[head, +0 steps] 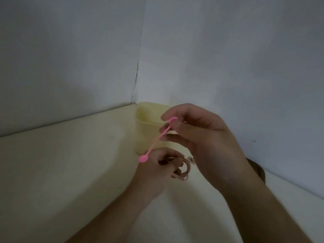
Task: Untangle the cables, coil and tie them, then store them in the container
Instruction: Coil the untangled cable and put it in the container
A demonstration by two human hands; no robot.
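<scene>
A thin pink silicone cable tie point(158, 138) with a round flat end is seen stretched on a slant between two bare hands above a pale cream tabletop point(61, 163). Its upper end is pinched between the thumb and forefinger of the right hand point(201, 135), whose remaining fingers are extended leftward and slightly apart below the pinch. The round lower end of the tie lies against the knuckles of the left hand point(157, 165), just at that hand's left edge. The left hand's fingers are curled around a small coiled beige cable point(182, 170), loops of which are visible at the right side of the fist, with a short end protruding near the right hand's wrist. Behind both hands, a pale yellow rectangular plastic container point(147, 123) with rounded corners is placed on the tabletop close to the corner where two grey-white walls point(228, 58) meet; its right part is hidden by the right hand, and its contents cannot be made out. The coiled cable is held in front of the container, not inside it. A dark brownish object point(257, 169) is partly seen beyond the right forearm; what it is cannot be told.
</scene>
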